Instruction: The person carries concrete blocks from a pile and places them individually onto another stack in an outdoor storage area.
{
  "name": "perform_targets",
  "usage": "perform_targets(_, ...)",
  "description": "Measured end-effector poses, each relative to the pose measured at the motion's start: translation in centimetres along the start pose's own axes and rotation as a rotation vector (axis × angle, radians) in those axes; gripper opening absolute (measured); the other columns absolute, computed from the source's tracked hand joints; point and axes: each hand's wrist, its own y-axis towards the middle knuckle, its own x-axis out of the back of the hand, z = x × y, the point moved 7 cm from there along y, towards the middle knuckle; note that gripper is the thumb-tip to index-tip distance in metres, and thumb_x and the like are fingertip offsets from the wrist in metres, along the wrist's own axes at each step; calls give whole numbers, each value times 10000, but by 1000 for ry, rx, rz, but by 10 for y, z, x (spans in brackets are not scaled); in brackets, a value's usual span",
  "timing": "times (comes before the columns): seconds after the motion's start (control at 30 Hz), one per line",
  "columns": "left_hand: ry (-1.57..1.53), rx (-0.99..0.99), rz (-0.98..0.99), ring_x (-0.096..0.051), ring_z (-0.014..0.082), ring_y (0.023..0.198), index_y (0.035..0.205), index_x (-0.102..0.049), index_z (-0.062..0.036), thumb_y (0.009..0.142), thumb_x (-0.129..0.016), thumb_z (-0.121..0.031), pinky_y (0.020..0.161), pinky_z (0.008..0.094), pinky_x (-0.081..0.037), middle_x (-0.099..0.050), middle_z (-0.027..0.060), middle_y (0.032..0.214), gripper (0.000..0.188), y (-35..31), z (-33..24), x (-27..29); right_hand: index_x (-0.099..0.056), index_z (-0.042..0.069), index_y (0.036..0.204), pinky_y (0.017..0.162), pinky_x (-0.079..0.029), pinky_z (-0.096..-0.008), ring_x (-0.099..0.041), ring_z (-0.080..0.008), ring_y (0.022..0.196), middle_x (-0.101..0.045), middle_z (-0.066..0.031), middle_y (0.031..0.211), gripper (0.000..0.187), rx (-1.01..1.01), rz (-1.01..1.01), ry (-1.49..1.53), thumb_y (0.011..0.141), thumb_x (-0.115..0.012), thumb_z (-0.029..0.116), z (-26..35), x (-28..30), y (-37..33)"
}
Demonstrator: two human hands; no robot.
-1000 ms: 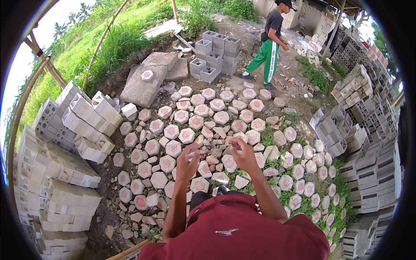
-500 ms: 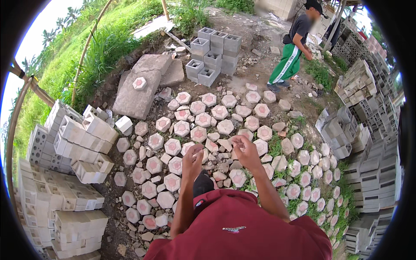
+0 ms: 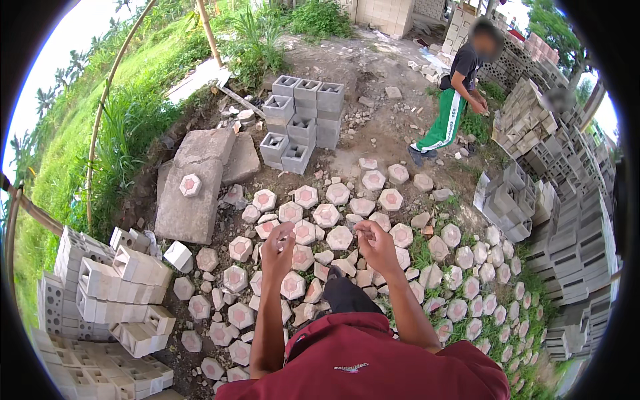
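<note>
My left hand [image 3: 279, 251] is raised in front of me with the fingers loosely bent and apart. Nothing shows in it. Level with it, my right hand [image 3: 377, 248] is held out in the same way, thumb and fingers apart, also holding nothing. Beneath both hands lie many hexagonal concrete pavers with pinkish centres, one of them a paver [image 3: 326, 215] just beyond the gap between my hands. Broken stones [image 3: 324, 257] fill the spaces among them. Neither hand appears to touch a paver.
Grey hollow blocks [image 3: 291, 137] stand stacked ahead. A cracked concrete slab [image 3: 189, 215] carries a single hexagonal paver [image 3: 190, 185]. More block stacks line the left [image 3: 123, 290] and right [image 3: 567, 247]. A person in green trousers [image 3: 447, 120] is at the far right. Grass grows among the right-hand pavers.
The view has shifted, bringing the block stack and slab lower and leftward. My hands stay raised and apart. The other person remains on their feet at the far right.
</note>
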Motion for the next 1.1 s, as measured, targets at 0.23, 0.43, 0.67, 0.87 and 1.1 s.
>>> perform_targets(0.23, -56, 24, 42, -610, 218, 1105, 1192, -594, -5, 940, -577, -149, 872, 341, -508, -648, 126, 1146, 291, 105, 50, -23, -586, -23, 1120, 877, -494, -301, -642, -158, 976, -675, -110, 1056, 227, -9, -43, 6, 913, -565, 66, -37, -27, 104)
perform_targets(0.43, 33, -3, 62, -599, 184, 1099, 1121, -619, -23, 953, -567, -149, 893, 300, -470, -656, 86, 1107, 216, 241, 70, -38, -579, -22, 1124, 860, -513, -327, -665, -204, 957, -680, -142, 1028, 252, 48, -84, 42, 889, -571, 66, -53, -42, 241)
perform_targets(0.67, -61, 62, 95, -589, 189, 1117, 1151, -622, -18, 936, -591, -147, 918, 314, -468, -649, 83, 1116, 252, 350, 98, -46, -562, -34, 1153, 867, -516, -333, -666, -214, 957, -672, -139, 1058, 292, 52, -10, 17, 876, -572, 59, -79, -60, 352)
perform_targets(0.87, -126, 123, 130, -592, 182, 1104, 1155, -612, 6, 933, -588, -130, 928, 295, -464, -644, 100, 1132, 262, 422, 129, -70, -556, -37, 1145, 856, -522, -324, -669, -217, 965, -674, -148, 1074, 292, -13, -55, 41, 870, -578, 60, -105, -74, 414)
perform_targets(1.1, -116, 87, 298, -609, 189, 1097, 1189, -591, 14, 936, -576, -132, 854, 312, -508, -646, 125, 1145, 293, 550, 168, -88, -544, -33, 1168, 863, -520, -319, -662, -216, 997, -673, -170, 1085, 292, -52, -176, 75, 889, -550, 51, -144, -100, 518)
